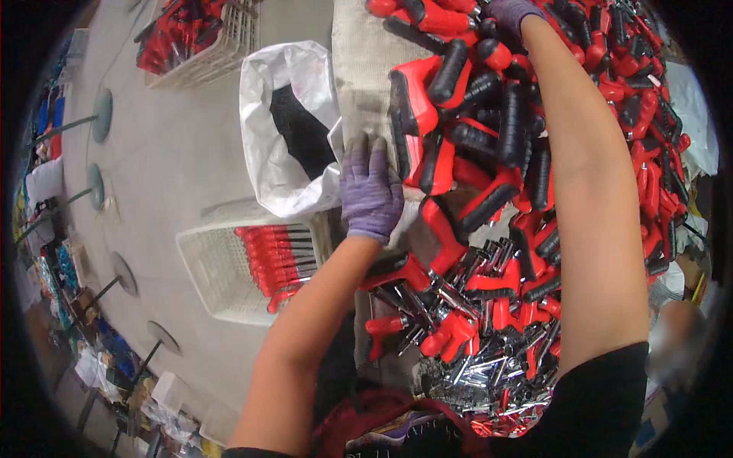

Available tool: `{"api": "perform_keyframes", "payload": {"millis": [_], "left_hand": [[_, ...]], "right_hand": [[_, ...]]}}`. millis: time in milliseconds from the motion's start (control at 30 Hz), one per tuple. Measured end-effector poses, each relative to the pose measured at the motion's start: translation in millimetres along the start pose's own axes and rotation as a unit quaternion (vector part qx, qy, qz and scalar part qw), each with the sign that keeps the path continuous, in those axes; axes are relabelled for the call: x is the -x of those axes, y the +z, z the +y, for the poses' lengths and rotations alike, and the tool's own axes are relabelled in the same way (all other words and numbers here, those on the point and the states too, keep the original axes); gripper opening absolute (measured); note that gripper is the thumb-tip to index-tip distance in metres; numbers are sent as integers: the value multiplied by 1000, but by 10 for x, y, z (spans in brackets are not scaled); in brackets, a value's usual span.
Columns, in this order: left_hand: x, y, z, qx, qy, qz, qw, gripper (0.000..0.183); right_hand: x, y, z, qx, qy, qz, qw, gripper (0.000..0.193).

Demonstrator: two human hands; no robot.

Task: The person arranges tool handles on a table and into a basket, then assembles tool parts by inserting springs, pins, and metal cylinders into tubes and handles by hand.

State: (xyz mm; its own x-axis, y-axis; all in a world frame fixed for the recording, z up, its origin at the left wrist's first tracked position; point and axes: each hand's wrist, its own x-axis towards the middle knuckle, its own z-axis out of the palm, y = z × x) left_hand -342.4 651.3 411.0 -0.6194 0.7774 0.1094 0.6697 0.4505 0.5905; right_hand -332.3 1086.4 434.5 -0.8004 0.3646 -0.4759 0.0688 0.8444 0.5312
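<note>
Landmark: the heap of red-and-black handles [489, 145] piled on the cloth-covered surface [366, 69].

- Left hand [370, 195], in a purple knit glove, lies flat at the near-left edge of the heap, fingers [366, 153] stretched and slightly apart, palm down on the cloth and against 1 red handle piece – pressing, not clamped on anything. The placing looks like a brace or stop that keeps parts from sliding off the surface edge.
- Right hand [508, 14], also gloved, reaches across to the far side of the heap; it is cut by the picture edge and buried among handles, so I cannot tell whether its fingers are closed on a piece.
- Near side of the heap: loose bright metal shafts [489, 366] mixed with small red grips.
- Left of the heap, on the floor: an open white sack [290, 91] with dark contents, set right against the surface – likely within a drop's reach.
- Beside it, a white mesh basket [221, 275] holds red-handled tools laid in a neat row; a 2nd basket [206, 46] of red parts stands beyond the sack.
</note>
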Motion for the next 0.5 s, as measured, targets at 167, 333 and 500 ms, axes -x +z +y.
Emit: {"api": "perform_keyframes", "payload": {"millis": [167,333,500], "left_hand": [[-41,23,165,9,-7,-30,999,54],[68,-78,-176,-30,-23,-15,999,50],[-5,-80,-131,-5,-4,-2,1000,44]], "right_hand": [[405,83,162,73,61,300,949,42],[839,-894,-248,-653,315,240,646,32],[2412,-1389,-387,-768,270,322,484,39]]}}
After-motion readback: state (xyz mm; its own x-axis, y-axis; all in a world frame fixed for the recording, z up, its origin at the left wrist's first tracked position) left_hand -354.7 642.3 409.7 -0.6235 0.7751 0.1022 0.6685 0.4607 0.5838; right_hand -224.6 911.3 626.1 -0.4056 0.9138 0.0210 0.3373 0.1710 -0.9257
